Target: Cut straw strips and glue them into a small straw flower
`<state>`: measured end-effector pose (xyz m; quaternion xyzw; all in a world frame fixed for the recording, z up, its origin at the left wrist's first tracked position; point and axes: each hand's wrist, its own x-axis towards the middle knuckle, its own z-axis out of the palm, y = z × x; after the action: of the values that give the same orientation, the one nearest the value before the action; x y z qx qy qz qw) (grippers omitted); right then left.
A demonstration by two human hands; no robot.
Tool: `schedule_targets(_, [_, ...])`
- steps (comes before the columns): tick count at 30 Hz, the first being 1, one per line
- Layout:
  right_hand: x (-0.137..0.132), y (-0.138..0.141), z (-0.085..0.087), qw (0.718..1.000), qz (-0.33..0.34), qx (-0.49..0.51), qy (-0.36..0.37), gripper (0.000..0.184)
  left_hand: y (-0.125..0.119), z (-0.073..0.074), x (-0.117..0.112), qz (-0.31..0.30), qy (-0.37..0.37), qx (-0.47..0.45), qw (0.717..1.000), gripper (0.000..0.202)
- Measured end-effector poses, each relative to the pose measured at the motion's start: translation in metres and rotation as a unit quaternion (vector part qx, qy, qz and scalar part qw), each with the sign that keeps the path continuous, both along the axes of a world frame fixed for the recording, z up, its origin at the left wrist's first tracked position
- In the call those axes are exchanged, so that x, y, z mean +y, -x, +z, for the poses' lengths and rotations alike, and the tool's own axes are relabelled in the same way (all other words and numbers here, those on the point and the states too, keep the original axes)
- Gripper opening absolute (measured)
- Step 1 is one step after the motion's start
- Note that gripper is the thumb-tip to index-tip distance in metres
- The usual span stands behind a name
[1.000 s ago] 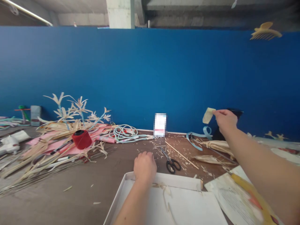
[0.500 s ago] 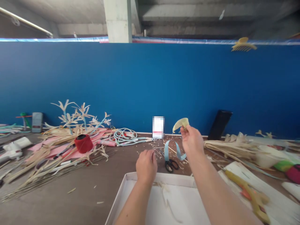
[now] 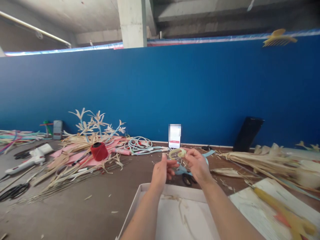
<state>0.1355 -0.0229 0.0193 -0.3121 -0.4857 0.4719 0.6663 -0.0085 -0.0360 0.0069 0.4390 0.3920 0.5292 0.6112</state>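
My right hand (image 3: 199, 166) pinches a pale yellow curled strip (image 3: 173, 153) by its right end. The strip bends in a loop toward my left hand (image 3: 162, 171), whose thumb points up and whose fingers are apart, with nothing seen in them. Whether the left fingertips touch the strip I cannot tell. Beneath and behind the hands lie a light blue ribbon (image 3: 209, 153) and scissors with black handles (image 3: 187, 180), partly hidden by my right hand. Below my forearms is a shallow white box (image 3: 186, 190) with thin dry fibres in it.
A lit phone (image 3: 174, 141) leans against the blue partition (image 3: 160, 93). To the left are husk flowers (image 3: 86, 126), a red thread spool (image 3: 99, 151) and a white glue gun (image 3: 27, 163). Dry husks (image 3: 246, 159) and a blurred yellow-handled tool (image 3: 277, 203) lie at right.
My right hand has come down and inward with the yellow strip. My left hand has opened from a closed shape and moved nearer to it. The view has shifted slightly left.
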Motion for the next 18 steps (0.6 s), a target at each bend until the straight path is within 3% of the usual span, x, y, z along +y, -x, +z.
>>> schedule_targets(5, [-0.013, 0.002, 0.01, 0.988, 0.034, -0.152, -0.011, 0.014, 0.007, 0.002, 0.004, 0.023, 0.022, -0.136, 0.99, 0.054])
schedule_targets(9, [-0.015, 0.0, 0.007, 0.953, 0.054, -0.297, -0.042, 0.012, 0.01, -0.002, 0.006, 0.076, -0.018, -0.146, 0.986, 0.036])
schedule_targets(12, [-0.012, -0.004, 0.0, 0.929, 0.013, -0.369, -0.039, 0.008, 0.013, -0.002, 0.007, 0.104, -0.015, -0.169, 0.98, 0.031])
schedule_targets(16, [-0.005, -0.011, -0.011, 0.917, -0.031, -0.397, -0.019, 0.058, 0.015, 0.002, 0.007, 0.107, -0.011, -0.193, 0.975, 0.029])
schedule_targets(18, [-0.002, -0.013, -0.017, 0.903, -0.04, -0.428, -0.024, 0.073, 0.014, 0.003, 0.006, 0.084, -0.004, -0.19, 0.978, 0.029])
